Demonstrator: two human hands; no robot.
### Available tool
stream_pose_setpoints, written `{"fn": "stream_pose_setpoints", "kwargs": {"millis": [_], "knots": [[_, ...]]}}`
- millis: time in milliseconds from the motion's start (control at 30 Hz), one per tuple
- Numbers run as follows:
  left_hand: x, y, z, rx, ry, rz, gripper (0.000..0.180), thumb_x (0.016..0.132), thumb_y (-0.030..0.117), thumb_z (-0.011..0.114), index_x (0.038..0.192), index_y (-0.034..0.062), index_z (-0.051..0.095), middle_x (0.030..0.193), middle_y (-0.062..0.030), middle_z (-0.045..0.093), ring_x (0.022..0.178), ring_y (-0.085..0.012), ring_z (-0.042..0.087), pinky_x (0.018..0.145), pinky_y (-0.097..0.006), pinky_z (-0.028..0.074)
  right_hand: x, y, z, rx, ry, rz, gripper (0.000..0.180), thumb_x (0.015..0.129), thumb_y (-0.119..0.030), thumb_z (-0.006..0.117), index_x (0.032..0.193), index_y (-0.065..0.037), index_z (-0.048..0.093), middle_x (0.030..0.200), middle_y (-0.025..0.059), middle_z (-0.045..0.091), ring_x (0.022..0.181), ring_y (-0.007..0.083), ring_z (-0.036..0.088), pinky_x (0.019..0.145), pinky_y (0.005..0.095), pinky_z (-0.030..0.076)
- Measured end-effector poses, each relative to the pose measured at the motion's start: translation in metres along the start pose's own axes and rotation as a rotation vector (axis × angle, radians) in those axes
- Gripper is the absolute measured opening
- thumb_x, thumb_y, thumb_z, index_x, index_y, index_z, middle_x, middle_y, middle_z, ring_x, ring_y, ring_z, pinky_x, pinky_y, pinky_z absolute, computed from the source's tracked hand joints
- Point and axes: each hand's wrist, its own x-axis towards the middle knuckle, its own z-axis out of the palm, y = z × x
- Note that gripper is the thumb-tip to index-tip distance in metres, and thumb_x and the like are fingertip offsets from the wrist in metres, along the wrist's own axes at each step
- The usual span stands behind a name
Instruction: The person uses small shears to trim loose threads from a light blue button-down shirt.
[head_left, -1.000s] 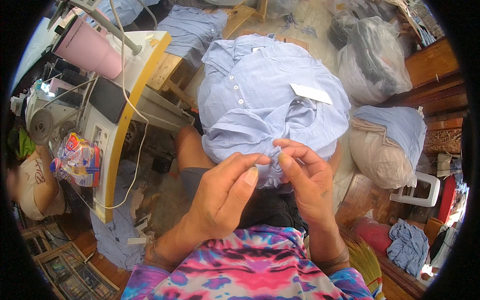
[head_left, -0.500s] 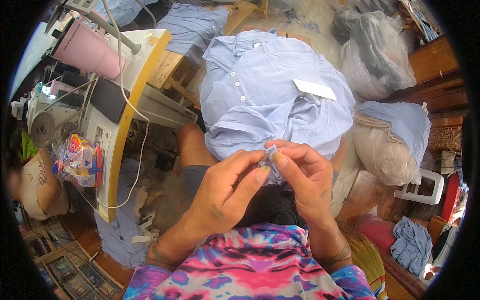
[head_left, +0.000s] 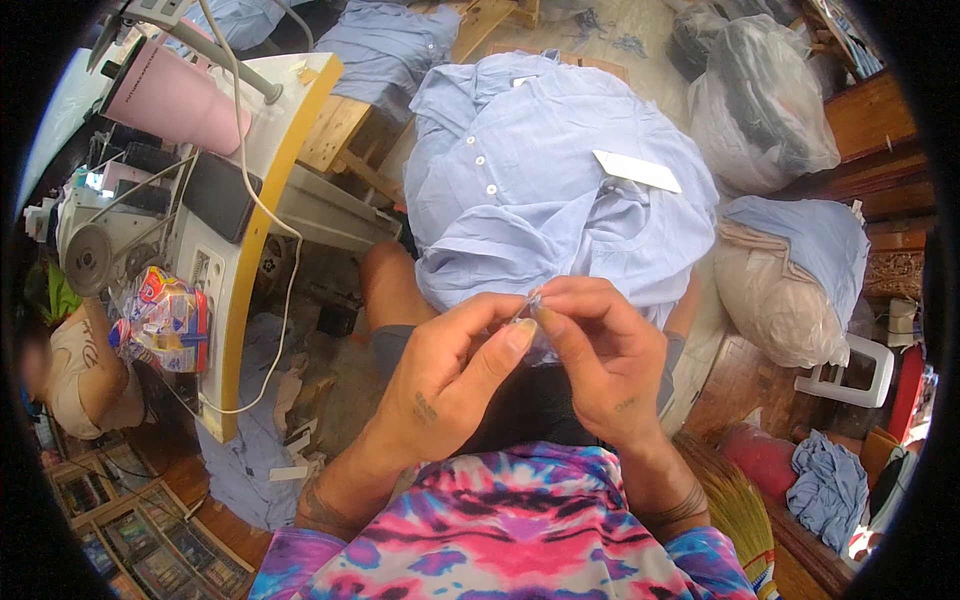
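Both hands met just near the pale blue shirt draped over the lap: left hand and right hand pinched its near hem, fingertips together, keeping the fabric taut for close work.

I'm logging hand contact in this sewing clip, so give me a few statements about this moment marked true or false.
1. Both hands pinch the light blue shirt at its near edge. True: the left hand and the right hand meet fingertip to fingertip on the fabric.
2. A white tag lies on the shirt. True.
3. The shirt hangs on a wall hook. False: it is draped over the person's lap.
4. The sewing machine stands to the person's right. False: it is on the left, on the yellow-edged table.
5. The right hand holds scissors. False: no scissors show in it.
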Motion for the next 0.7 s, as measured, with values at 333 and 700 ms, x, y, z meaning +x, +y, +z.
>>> {"fn": "stream_pose_setpoints", "kwargs": {"millis": [333, 700], "knots": [[-0.003, 0.001, -0.004, -0.008, 0.002, -0.009, 0.032, 0.106, 0.021, 0.056, 0.124, -0.0048, 0.064, 0.091, 0.0000, 0.063, 0.079, -0.0040, 0.051, 0.069, -0.021, 0.042, 0.000, 0.000, 0.004, 0.207, 0.039, 0.180, 0.014, 0.100, -0.006, 0.067, 0.111, 0.003, 0.068, 0.108, 0.0072, 0.072, 0.093, 0.0096, 0.066, 0.082, 0.0229, 0.051], [-0.002, -0.003, -0.006, 0.011, -0.008, -0.025, 0.033, 0.107, 0.025, 0.055, 0.121, -0.0034, 0.065, 0.086, -0.0005, 0.062, 0.078, -0.0042, 0.052, 0.069, -0.023, 0.043, -0.002, 0.002, 0.011, 0.157, 0.061, 0.147, 0.014, 0.100, -0.004, 0.066, 0.111, 0.004, 0.067, 0.107, 0.0072, 0.071, 0.093, 0.0102, 0.067, 0.083, 0.0234, 0.052]]}}
